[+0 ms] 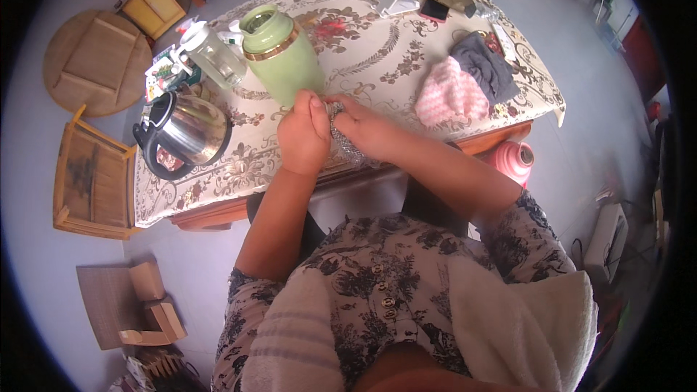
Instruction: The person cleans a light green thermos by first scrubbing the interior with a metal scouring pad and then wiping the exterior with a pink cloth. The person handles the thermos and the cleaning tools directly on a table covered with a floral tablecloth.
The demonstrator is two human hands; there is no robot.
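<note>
The desk (377,51) carries one green jar (282,54), one clear lidded jar (212,54), one steel kettle (185,131) and two knitted cloths, one pink (451,94) and one grey (485,64). Two hands (305,131) meet over one glinting glass object (340,138). On the floor stand one pink flask (512,157) and one round wooden board (94,62).

Table: rectangular wooden table under a patterned cloth (377,51), ahead of the person.
Hands: left hand (303,134) and right hand (367,131) meet at the table's near edge, both on a small clear glass dish (341,141).
Behind the hands: green ceramic jar with a gold band (279,54).
Left of jar: clear plastic bottle (212,54); nearer, steel electric kettle (185,131).
Right side: pink knitted cloth (451,94), grey cloth (485,65) behind it.
Floor, right of table: pink thermos (512,160).
</note>
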